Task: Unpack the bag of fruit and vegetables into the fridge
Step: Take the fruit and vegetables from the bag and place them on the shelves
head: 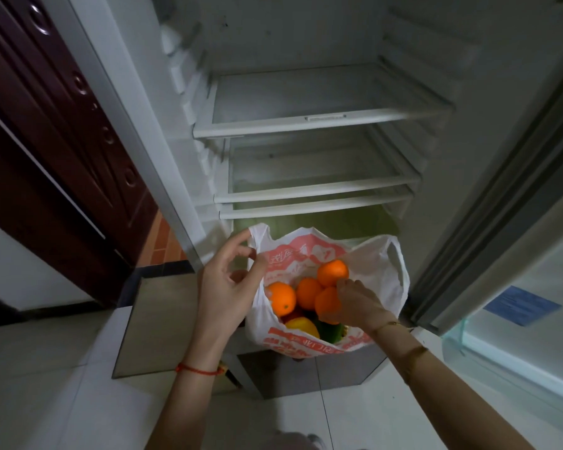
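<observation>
A white plastic bag with red print sits open in front of the fridge's bottom compartment. Inside lie several oranges, a yellow pepper and something green. My left hand pinches the bag's left handle and rim, holding it open. My right hand reaches into the bag, fingers closed around one orange. The fridge stands open with bare glass shelves above the bag.
The fridge door hangs open on the right with a blue label on it. A dark red wooden door is at left. A grey box-like stand sits under the bag. White floor tiles lie below.
</observation>
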A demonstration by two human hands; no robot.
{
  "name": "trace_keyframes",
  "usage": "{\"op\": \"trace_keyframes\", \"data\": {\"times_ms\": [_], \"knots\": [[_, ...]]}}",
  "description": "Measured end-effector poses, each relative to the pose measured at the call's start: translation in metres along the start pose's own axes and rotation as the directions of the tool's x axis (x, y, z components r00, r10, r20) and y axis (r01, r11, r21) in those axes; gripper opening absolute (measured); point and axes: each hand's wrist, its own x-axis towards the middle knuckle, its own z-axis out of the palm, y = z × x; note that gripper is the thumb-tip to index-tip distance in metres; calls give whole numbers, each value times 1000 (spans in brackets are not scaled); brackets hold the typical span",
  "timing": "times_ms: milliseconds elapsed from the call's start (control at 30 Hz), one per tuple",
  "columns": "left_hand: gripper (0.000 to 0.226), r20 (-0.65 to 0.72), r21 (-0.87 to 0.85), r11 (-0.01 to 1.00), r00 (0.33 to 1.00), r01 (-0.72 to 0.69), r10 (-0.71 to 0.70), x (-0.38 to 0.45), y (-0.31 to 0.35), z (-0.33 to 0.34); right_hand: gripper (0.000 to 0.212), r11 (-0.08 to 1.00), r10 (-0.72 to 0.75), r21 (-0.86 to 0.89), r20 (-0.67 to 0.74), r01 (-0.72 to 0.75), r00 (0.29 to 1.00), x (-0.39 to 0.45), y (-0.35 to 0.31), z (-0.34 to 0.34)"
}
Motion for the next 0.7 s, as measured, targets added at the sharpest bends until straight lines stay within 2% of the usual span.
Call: {"op": "trace_keyframes", "data": {"times_ms": [100,167,267,333,433,600,700], "knots": [[41,-12,-4,1000,1000,0,-1,3,-2,0,96,997,-52,58,-8,52,999,0,-1,-7],[42,-23,-11,1000,1000,12,-12,5,-4,-1,99,977,-152,141,-81,162,985,-8,-6,-22],[40,-37,-17,999,998,43,-44,11,-8,-1,86,873,-288,325,-256,362,923,-24,-18,-54],[37,-44,-21,998,997,64,-65,15,-8,-1,79,785,-278,437,-384,438,881,-35,-29,-76],[38,-47,-27,995,995,92,-93,22,-4,-1,79,696,-205,511,-531,504,822,-44,-47,-108],[38,-30,-43,994,994,104,-106,30,-3,1,74,622,-112,502,-702,601,703,-38,-81,-176],[35,-25,-52,994,995,97,-99,32,-5,1,73,624,-85,455,-768,635,634,-17,-107,-217]]}}
